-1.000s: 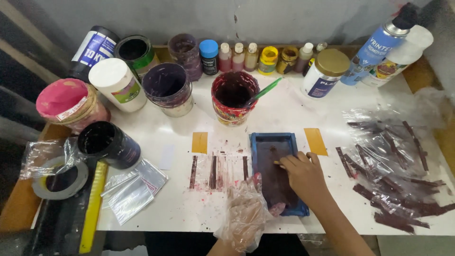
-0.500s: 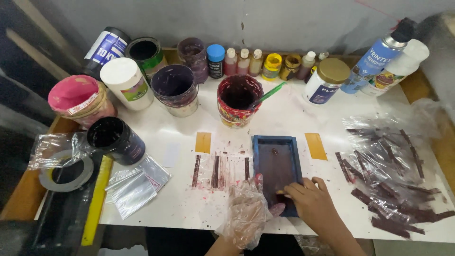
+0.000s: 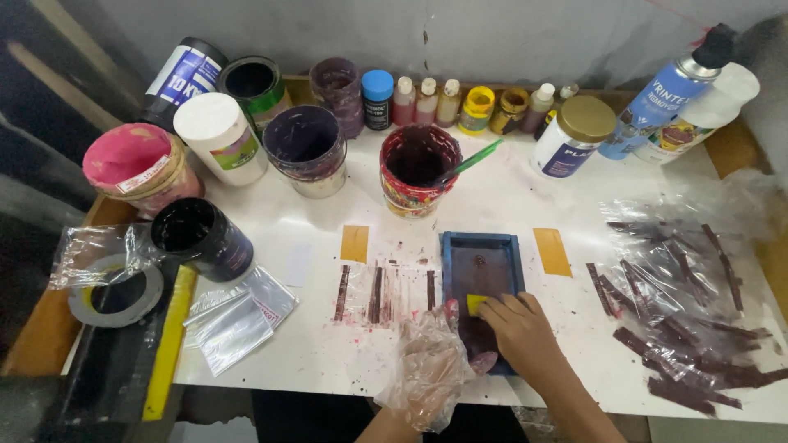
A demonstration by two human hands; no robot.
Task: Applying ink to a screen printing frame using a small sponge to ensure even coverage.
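A small blue-framed screen (image 3: 480,250) lies flat on the white table (image 3: 525,189), its mesh stained dark maroon. My right hand (image 3: 521,332) rests on the near half of the mesh, fingertips pressing a small yellow piece (image 3: 475,304). My left hand (image 3: 431,365), in a loose clear plastic glove, steadies the frame's near left corner. Left of the frame lie dark maroon printed strips (image 3: 377,287) on the table. An open tub of maroon ink (image 3: 419,168) with a green stick stands just behind the frame.
Yellow tape tabs (image 3: 355,243) (image 3: 552,251) flank the frame. Several ink tubs, jars and small bottles line the back edge. A spray can (image 3: 665,94) is at back right. Clear plastic with several maroon strips (image 3: 681,303) lies right. A black tub (image 3: 201,238), tape roll (image 3: 115,291) and bags sit left.
My right hand drew back along the mesh toward me, then settled its fingertips on a yellow piece now seen on the mesh. The gloved left hand stayed at the frame's near corner.
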